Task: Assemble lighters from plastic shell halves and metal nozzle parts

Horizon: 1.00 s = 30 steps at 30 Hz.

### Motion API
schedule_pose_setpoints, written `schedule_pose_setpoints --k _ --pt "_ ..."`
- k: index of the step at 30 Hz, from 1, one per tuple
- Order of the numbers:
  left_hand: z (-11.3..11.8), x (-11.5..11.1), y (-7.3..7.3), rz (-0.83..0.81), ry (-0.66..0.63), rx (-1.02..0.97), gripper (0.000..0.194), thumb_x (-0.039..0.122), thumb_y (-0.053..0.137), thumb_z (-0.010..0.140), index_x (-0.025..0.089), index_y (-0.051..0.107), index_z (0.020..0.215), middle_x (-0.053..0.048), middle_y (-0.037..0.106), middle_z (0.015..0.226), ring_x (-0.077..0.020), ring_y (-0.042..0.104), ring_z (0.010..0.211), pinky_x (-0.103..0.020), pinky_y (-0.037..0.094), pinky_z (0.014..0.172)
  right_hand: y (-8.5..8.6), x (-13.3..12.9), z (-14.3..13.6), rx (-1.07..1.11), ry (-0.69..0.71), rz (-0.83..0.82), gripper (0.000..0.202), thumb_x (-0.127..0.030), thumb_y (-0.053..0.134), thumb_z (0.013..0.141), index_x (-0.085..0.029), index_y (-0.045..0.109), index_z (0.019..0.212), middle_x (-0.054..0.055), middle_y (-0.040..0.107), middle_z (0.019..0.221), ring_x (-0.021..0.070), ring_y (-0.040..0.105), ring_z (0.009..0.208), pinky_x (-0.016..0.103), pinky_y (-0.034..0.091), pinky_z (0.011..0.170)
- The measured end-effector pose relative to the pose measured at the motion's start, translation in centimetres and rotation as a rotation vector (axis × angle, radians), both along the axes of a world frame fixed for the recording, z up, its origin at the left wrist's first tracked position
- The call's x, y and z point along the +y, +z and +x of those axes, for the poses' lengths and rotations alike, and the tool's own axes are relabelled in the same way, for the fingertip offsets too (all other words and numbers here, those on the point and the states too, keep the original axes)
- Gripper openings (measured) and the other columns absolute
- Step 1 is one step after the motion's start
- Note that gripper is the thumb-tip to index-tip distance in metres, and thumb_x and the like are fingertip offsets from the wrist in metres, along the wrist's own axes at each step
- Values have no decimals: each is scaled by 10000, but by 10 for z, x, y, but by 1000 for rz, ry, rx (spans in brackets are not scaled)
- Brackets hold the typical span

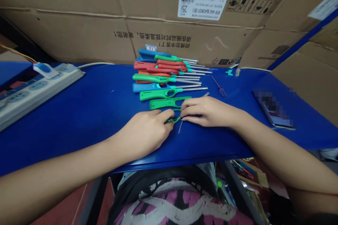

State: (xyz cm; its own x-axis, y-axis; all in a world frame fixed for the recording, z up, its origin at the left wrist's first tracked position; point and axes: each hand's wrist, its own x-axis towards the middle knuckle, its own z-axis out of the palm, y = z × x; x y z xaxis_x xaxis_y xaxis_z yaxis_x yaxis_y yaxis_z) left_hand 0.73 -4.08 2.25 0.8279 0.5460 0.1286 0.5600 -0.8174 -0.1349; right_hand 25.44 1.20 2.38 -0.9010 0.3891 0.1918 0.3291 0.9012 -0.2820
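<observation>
My left hand [151, 128] is closed round a green lighter shell half [174, 120] just above the blue table. At the other end of that shell, the fingertips of my right hand [202, 110] pinch together; whether they grip the shell or a small part in it is hidden. A thin clear tube [180, 126] sticks out below the fingers. Just behind lies another open green shell half [165, 103], partly covered by my right hand. Beyond it, several long-nosed gas lighters in blue, red and green lie in a stack, with a whole green lighter [155, 94] nearest.
A small screwdriver [221, 90] lies right of the lighters, and a phone [274, 109] farther right. Small turquoise pieces [229, 72] sit near the cardboard wall [158, 14]. A white power strip [39, 88] runs along the left. Below the table [105, 88] stands a box of parts [260, 177].
</observation>
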Motion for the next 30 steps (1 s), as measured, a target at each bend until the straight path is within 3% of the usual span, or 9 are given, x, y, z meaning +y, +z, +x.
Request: schedule_pose_setpoints --k 11,17,23,26,30 --pt "0 -1 1 -18 8 5 267 213 487 984 174 747 1030 -89 676 1097 -201 666 772 -338 570 660 5 -3 -1 -27 -16 29 192 -272 552 990 -171 715 1003 57 693 1001 137 649 856 245 460 704" --pt "2 -2 4 -32 75 5 246 200 510 972 194 749 1029 -82 691 1144 -217 688 820 -324 581 653 7 -6 -2 -72 -16 112 255 -340 543 994 -169 728 955 76 699 985 168 657 884 265 454 693" --pt "2 -8 3 6 122 1 236 182 557 949 184 739 1100 -110 685 1256 -280 712 925 -389 632 693 6 2 5 114 -59 42 236 -341 560 966 -168 714 1012 86 703 1031 166 665 899 278 510 777" --pt "1 -10 1 10 106 5 253 147 578 930 167 736 1127 -129 681 1285 -296 721 962 -415 643 748 7 11 12 187 -163 115 229 -303 555 954 -172 703 1068 92 701 1079 181 665 969 296 522 825" --pt "1 -8 -1 -53 104 -34 283 139 568 939 170 720 1176 -123 694 1275 -286 732 993 -424 639 820 8 26 26 102 -482 262 272 -284 515 954 -188 694 1136 93 692 1149 218 656 1036 334 530 834"
